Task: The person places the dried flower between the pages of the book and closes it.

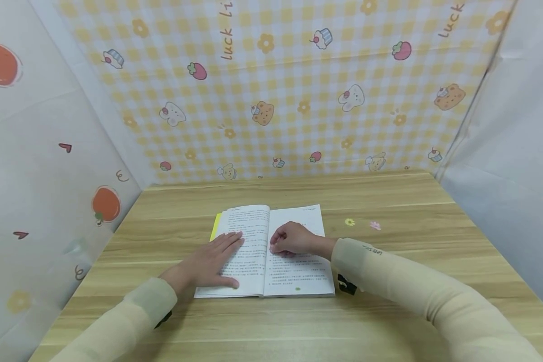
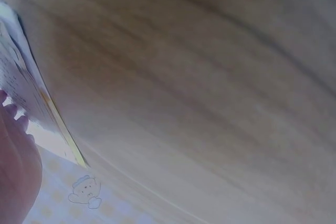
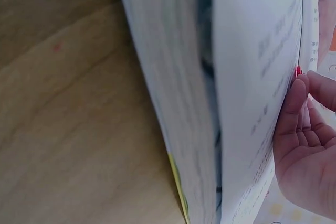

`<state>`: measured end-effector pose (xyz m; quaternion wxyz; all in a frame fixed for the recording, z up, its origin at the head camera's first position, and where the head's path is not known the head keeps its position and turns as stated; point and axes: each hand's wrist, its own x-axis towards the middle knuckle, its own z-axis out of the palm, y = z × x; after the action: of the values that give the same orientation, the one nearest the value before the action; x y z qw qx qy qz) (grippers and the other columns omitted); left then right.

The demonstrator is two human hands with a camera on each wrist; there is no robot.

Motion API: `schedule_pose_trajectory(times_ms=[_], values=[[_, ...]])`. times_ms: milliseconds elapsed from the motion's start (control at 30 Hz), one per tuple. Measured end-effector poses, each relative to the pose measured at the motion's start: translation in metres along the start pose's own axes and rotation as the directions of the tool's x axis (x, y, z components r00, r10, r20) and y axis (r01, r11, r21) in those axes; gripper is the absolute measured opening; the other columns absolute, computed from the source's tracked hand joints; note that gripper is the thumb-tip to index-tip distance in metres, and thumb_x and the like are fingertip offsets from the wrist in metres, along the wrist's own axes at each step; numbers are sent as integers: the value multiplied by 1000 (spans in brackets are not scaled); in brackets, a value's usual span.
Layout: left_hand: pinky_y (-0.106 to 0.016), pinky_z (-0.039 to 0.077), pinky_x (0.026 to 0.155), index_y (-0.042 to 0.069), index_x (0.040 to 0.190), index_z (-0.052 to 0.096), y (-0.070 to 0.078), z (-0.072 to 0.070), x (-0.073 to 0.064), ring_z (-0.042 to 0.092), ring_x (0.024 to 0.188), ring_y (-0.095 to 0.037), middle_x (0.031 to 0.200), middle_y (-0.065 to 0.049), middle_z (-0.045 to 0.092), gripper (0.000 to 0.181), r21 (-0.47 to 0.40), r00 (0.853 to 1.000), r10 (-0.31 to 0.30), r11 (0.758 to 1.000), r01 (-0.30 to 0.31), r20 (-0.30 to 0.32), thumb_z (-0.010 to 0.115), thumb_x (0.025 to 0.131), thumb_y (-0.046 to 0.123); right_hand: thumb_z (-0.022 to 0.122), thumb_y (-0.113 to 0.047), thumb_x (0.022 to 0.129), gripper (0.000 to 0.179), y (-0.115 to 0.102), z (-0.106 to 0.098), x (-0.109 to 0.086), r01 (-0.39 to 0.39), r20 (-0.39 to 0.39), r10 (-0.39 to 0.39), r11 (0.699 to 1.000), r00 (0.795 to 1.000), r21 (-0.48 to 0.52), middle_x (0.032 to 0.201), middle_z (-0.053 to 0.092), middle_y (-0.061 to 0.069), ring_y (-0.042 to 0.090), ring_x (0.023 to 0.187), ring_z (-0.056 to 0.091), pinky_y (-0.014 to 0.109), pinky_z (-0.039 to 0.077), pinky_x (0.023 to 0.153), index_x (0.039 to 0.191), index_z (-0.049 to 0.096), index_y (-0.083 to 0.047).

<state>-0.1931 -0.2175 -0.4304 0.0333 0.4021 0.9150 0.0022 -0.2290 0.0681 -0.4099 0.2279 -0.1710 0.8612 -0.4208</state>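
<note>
An open book with printed pages lies on the wooden table. My left hand rests flat on the left page, thumb spread out near its lower edge. Over the right page, close to the gutter, my right hand has its thumb and forefinger together. Between those fingertips the right wrist view shows a small red flower-like piece, pinched against the inner part of the page; most of it is hidden. The left wrist view catches only part of the left hand at the book's edge.
A small yellow flower and a pink flower lie on the table right of the book. A yellow checked cloth hangs behind, with white cloths at both sides. Yellow cover shows at the book's left.
</note>
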Motion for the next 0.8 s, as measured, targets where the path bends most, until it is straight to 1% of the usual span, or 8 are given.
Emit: schedule_pose_trajectory(times_ms=[100,200,300,400,533,633,733,800], values=[[-41,13,118,4,154,20,0,0,0,12,147,-25,161,-10,15,107,2,1000,2,1000,-2,-11,42,82,80,75,-18,86,19,0,-1,-1,1,1,-1,1000,1000,-7,72,63,3,12,59,57,24,52,54,102,72,-9],[-42,16,117,3,154,21,0,0,0,14,147,-26,161,-10,17,107,5,1000,3,1000,-3,-20,42,82,80,76,-20,85,28,1,-3,-1,24,3,-24,999,1000,-30,74,64,2,12,58,56,24,52,54,110,71,-7],[-42,16,117,4,154,21,1,0,0,14,147,-25,161,-9,17,108,12,1000,0,1000,0,-19,41,82,81,77,-25,84,37,3,-7,-2,68,-4,-69,993,998,-92,76,65,-1,12,60,57,24,50,56,116,69,-7],[-41,14,117,5,155,19,1,1,0,12,147,-24,161,-9,15,108,18,1000,-4,1000,4,-10,40,82,81,77,-30,84,43,5,-12,-4,106,-4,-108,981,994,-164,78,65,-5,11,64,57,25,48,59,119,68,-8],[-39,12,118,5,155,18,0,1,1,10,147,-24,161,-9,14,108,22,1000,-2,1000,2,-3,39,82,81,77,-30,84,44,9,-21,-8,144,-4,-149,965,989,-219,79,64,-7,11,67,56,25,47,63,120,68,-8],[-38,10,118,5,155,18,-1,0,1,9,147,-24,162,-9,13,108,21,1000,-4,1000,4,2,39,82,81,78,-27,84,43,15,-32,-8,182,-20,-191,957,981,-227,80,64,-7,10,69,55,25,48,66,120,67,-5],[-38,10,118,5,155,18,-1,0,1,9,147,-24,162,-9,13,108,19,1000,-5,1000,5,3,39,82,81,79,-25,83,43,24,-41,-5,205,-56,-222,953,973,-222,85,63,-4,12,76,56,27,49,72,119,67,-4],[-39,10,118,5,155,18,0,0,1,9,147,-24,161,-9,13,108,17,1000,-7,1000,7,5,39,82,82,80,-24,82,45,31,-47,-4,205,-82,-227,955,970,-214,93,64,-1,15,84,57,31,49,79,120,66,-4]])
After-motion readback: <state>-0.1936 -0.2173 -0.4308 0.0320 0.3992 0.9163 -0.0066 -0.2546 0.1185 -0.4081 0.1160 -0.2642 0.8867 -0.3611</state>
